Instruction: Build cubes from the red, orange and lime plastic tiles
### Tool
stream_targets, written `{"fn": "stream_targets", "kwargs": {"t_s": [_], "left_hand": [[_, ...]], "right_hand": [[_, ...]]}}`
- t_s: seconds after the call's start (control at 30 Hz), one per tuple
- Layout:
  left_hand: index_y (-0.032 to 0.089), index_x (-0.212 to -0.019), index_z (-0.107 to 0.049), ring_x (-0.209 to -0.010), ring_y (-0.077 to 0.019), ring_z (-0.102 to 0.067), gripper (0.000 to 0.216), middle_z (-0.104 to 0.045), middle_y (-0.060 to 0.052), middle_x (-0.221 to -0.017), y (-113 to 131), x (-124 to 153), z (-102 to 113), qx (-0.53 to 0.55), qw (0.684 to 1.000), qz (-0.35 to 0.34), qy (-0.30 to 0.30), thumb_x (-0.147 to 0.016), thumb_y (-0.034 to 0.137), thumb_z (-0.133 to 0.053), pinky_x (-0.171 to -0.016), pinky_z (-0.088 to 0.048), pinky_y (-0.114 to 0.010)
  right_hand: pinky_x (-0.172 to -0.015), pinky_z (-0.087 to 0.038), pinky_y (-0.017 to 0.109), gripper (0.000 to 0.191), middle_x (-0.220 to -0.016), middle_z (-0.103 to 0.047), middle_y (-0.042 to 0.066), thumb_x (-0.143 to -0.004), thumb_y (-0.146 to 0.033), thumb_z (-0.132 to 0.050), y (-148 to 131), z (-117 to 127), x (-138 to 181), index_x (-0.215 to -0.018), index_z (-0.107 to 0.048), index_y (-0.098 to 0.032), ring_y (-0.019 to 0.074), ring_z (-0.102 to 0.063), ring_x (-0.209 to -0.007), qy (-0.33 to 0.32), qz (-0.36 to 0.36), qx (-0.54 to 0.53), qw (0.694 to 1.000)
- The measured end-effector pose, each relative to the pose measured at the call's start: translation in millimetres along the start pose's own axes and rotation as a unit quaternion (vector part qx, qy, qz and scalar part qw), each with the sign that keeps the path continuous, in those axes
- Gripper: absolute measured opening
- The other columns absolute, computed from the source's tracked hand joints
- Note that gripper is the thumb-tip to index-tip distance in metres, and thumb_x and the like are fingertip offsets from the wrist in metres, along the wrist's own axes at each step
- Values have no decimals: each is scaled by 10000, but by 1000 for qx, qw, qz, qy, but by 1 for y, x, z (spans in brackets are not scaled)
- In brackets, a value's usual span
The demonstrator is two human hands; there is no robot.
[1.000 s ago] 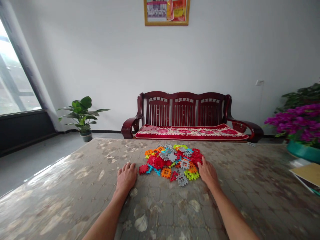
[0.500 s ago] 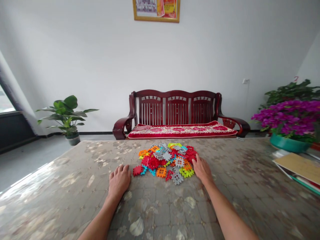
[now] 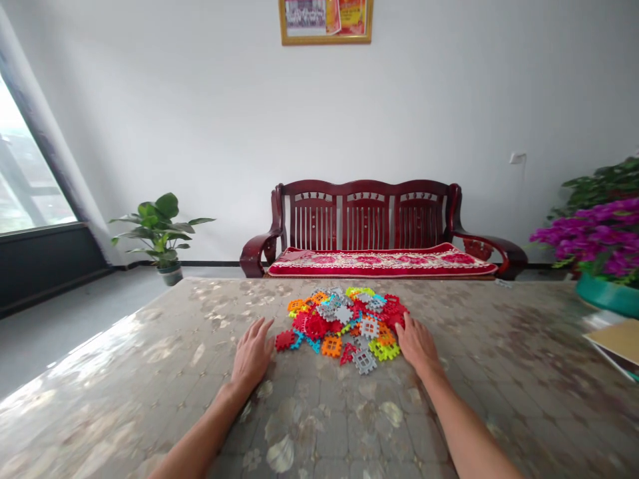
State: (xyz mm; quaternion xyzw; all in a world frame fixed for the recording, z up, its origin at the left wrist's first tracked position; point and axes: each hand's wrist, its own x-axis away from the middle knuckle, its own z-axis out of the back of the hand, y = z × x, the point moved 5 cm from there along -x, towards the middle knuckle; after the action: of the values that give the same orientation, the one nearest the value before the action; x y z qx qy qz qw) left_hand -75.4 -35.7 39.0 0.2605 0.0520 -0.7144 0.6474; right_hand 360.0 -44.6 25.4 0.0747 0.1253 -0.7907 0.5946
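Observation:
A heap of flat plastic interlocking tiles [image 3: 349, 319], red, orange, grey, green and blue, lies on a table [image 3: 150, 372] covered with a floral patterned sheet. My left hand [image 3: 253, 355] lies flat on the table just left of the heap, fingers stretched out, close to a red tile [image 3: 285, 340]. My right hand [image 3: 417, 344] rests palm down at the heap's right edge, fingers extended and touching the red and green tiles there. Neither hand holds anything.
Beyond the table stands a dark red wooden bench [image 3: 369, 229] with a red cushion. A potted green plant [image 3: 160, 233] stands on the floor at left. Purple flowers in a teal pot [image 3: 599, 259] and a yellow folder [image 3: 616, 339] sit at the table's right.
The view has swung back to the left. My left hand has lifted its fingers slightly and edged toward the heap; my right hand stays at the heap's right edge.

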Motion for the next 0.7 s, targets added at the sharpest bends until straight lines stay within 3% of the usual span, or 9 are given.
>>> {"fn": "stream_targets", "kwargs": {"t_s": [0.13, 0.23, 0.33, 0.47, 0.6, 0.7], "left_hand": [[238, -1282, -599, -1346, -241, -459, 396, -563, -76, -1403, 34, -12, 3, 83, 989, -119, 9, -904, 313, -506, -1118, -385, -402], [236, -1268, -603, -1295, -249, -496, 423, -556, -89, -1396, 70, -30, 5, 90, 986, -141, -24, -856, 328, -594, -1110, -382, -387], [219, -1282, -588, -1231, -286, -527, 547, -583, -114, -1329, 98, -46, 2, 46, 987, -117, -100, -775, 401, -685, -1051, -416, -401], [201, -1205, -622, -1198, -331, -531, 587, -594, -146, -1249, 111, -55, -8, -12, 978, -57, -200, -675, 421, -749, -971, -444, -411], [161, -1127, -644, -1158, -363, -546, 575, -576, -192, -1239, 111, -60, -17, -24, 975, -27, -221, -618, 393, -777, -896, -473, -411], [185, -1086, -646, -1138, -345, -554, 575, -585, -163, -1215, 109, -64, -22, -24, 974, -10, -225, -575, 398, -800, -888, -475, -396]], "right_hand": [[-889, -424, 344, 461, -1193, -654, 199, -987, -361, -346, -1, 2, 1, -1314, -536, -98, 275, -622, -1065, -1, 4, 6, 1000], [-898, -423, 344, 466, -1189, -657, 193, -989, -361, -335, -1, 5, 1, -1313, -540, -96, 274, -618, -1081, -5, -5, -6, 1000], [-904, -420, 344, 505, -1202, -659, 195, -1000, -359, -296, 2, 7, -1, -1364, -497, -72, 271, -623, -1085, -6, -24, -33, 999], [-894, -420, 342, 519, -1215, -654, 197, -1001, -355, -299, 5, 6, -2, -1402, -461, -68, 268, -624, -1080, -3, -32, -50, 998], [-888, -420, 337, 450, -1210, -654, 171, -993, -330, -334, 6, 3, -1, -1328, -543, -115, 259, -621, -1075, 1, -27, -41, 999], [-905, -417, 327, 398, -1240, -643, 146, -984, -318, -368, 7, 1, -1, -1263, -595, -149, 244, -604, -1103, 6, -21, -51, 998]]}}
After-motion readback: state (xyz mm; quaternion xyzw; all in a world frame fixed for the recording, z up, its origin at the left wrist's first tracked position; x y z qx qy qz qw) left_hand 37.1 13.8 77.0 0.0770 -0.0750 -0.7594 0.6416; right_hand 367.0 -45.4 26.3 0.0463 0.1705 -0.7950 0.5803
